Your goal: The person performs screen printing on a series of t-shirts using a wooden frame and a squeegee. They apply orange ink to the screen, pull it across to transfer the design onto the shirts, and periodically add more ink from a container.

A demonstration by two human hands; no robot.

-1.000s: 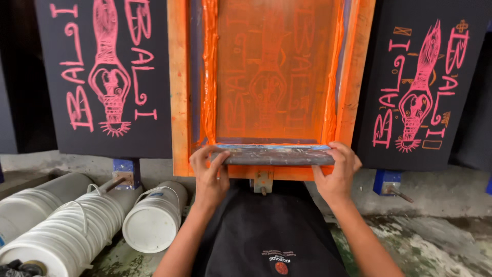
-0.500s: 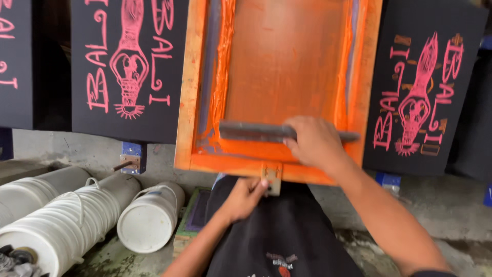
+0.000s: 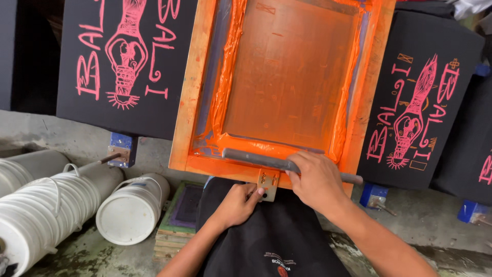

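A wooden printing screen frame (image 3: 190, 97), coated in orange ink, tilts up in front of me. A grey squeegee (image 3: 256, 158) lies along its lower inside edge, and my right hand (image 3: 316, 179) grips the squeegee's right half. My left hand (image 3: 238, 203) pinches the small metal bracket (image 3: 268, 182) under the frame's bottom rail. A black shirt (image 3: 277, 241) with a small printed label lies below the frame, under both forearms.
Black shirts with pink printed designs hang on boards at the left (image 3: 123, 61) and right (image 3: 415, 107). Stacked white buckets (image 3: 46, 205) and one single bucket (image 3: 134, 208) lie on the stained concrete floor at lower left. Blue clamps (image 3: 121, 147) hold the boards.
Both hands held the squeegee a second ago. My left hand has dropped to the bracket under the frame, and the frame has swung up and looms larger. My right hand stays on the squeegee.
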